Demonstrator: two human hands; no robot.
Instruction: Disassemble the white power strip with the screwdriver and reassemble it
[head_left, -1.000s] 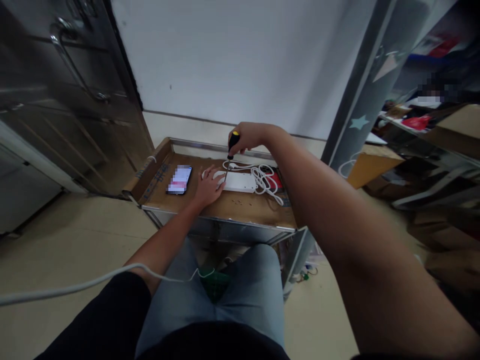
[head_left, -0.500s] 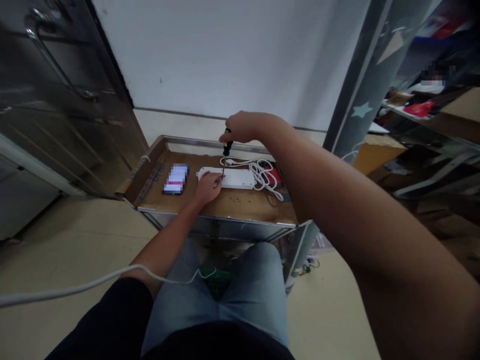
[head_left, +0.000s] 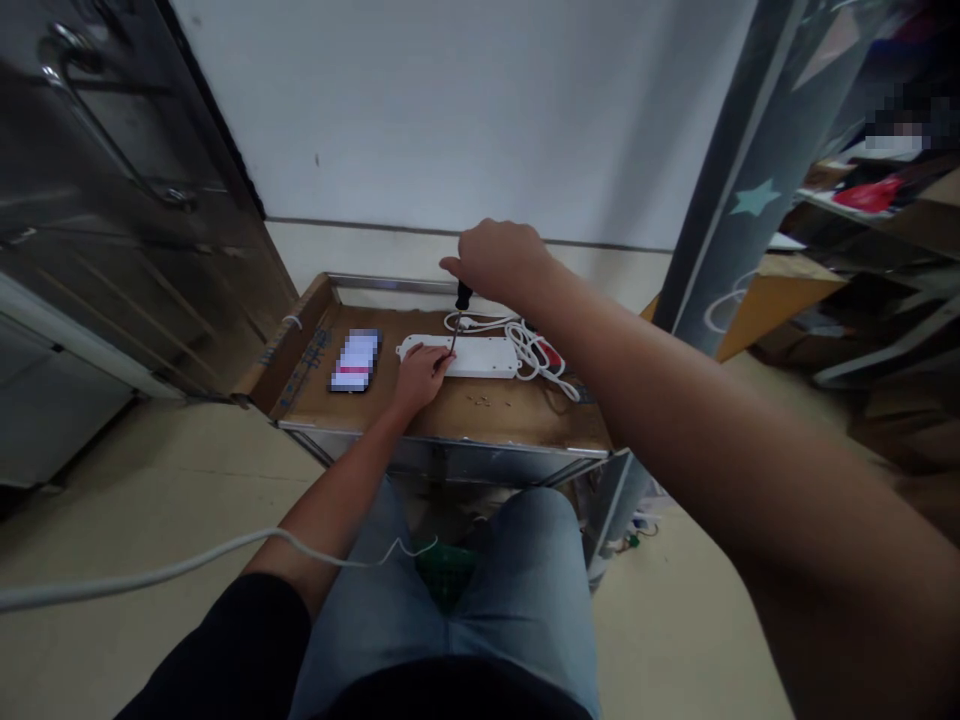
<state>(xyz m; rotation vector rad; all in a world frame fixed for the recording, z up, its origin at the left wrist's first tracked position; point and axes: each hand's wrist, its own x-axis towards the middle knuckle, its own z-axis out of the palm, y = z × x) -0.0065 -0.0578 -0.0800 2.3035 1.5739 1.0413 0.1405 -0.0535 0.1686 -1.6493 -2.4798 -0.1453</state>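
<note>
My left hand (head_left: pixel 421 378) lies on the left part of a white power strip (head_left: pixel 480 357), its fingers close to the shaft of a screwdriver (head_left: pixel 463 297). The screwdriver has a black handle and stands nearly upright, tip down on the strip beside those fingers. My right hand (head_left: pixel 496 262) is over the handle, fingers stretched forward, hiding its top. A coiled white cable (head_left: pixel 534 348) lies to the right of the strip. A phone with a blurred screen (head_left: pixel 355 360) lies to its left. Several tiny screws (head_left: pixel 480 400) sit just in front.
Everything lies on a cardboard-covered metal cart top (head_left: pixel 450 420) with a raised cardboard side at the left. A steel door (head_left: pixel 112 200) stands at left, a wall behind, a star-marked post (head_left: pixel 754 198) and cluttered shelves (head_left: pixel 870 195) at right. A white cable (head_left: pixel 150 570) crosses my lap.
My right hand has gone from wrapping the handle, with its yellow end showing, to sitting over it with straighter fingers. The view has shifted slightly. The strip and phone stay put.
</note>
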